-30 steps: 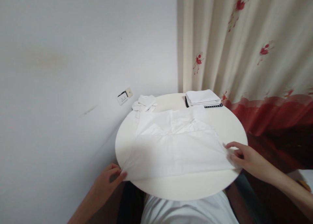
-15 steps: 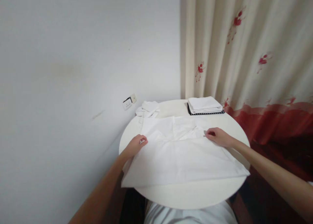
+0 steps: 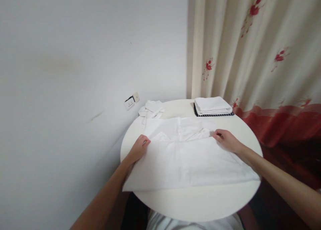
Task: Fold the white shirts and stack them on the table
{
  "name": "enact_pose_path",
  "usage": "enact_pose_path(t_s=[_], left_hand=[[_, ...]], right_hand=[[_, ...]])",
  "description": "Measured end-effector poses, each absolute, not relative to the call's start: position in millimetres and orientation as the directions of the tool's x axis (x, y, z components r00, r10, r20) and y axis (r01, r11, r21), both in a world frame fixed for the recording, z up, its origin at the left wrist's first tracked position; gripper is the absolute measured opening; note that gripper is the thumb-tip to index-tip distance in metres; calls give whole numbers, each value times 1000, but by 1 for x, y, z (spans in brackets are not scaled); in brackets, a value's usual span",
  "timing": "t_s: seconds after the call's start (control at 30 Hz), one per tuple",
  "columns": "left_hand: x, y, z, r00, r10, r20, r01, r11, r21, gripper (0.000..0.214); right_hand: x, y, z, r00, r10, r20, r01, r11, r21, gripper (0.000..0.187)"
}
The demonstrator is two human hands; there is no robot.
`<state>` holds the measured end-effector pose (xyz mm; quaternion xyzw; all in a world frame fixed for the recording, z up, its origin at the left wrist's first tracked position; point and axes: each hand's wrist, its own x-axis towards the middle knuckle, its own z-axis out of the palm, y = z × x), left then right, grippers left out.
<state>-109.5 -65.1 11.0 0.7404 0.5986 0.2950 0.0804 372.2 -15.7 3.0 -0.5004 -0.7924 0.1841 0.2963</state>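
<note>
A large white cloth lies spread over the round white table, its near edge hanging slightly past the rim at the left. My left hand is closed on the cloth's left side, thumb and fingers pinching the fabric. On the opposite side my right hand pinches the upper layer's edge. Between the hands that edge runs nearly straight, and the layer beneath shows behind it with some creases.
At the back right sits a stack of folded white cloths on a black item with a white-dotted edge. A crumpled white cloth lies at the back left. The wall with a socket borders the left; a curtain hangs right.
The cloth's edge between my hands has been pulled straighter, and its folds have flattened. My hands have moved slightly apart. The view has shifted a little.
</note>
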Motion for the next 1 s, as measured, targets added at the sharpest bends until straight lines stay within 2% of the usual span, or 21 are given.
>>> enact_pose_path(t_s=[0.23,0.43,0.53,0.67,0.8,0.87,1.0], left_hand=[[-108,-58,19,75,919,388,890,-237,390,25],[-107,-55,6,64,960,271,936,-152,319,21],[-111,-63,17,95,968,232,953,-156,261,27],[-76,-92,44,264,939,220,939,-302,163,52],[5,-119,45,548,802,238,811,-579,87,54],[38,-123,32,571,793,212,802,-594,62,56],[62,-117,3,531,819,217,835,-549,28,60]], right_hand=[[371,-15,19,-233,897,375,737,414,-535,24],[364,-10,2,-284,913,294,844,384,-376,26],[369,-10,10,-298,916,268,857,380,-348,27],[355,-32,42,-320,888,331,843,426,-328,38],[296,-82,51,-501,794,344,769,591,-245,48],[267,-101,39,-557,778,289,756,620,-211,55],[242,-108,9,-527,828,193,803,559,-207,64]])
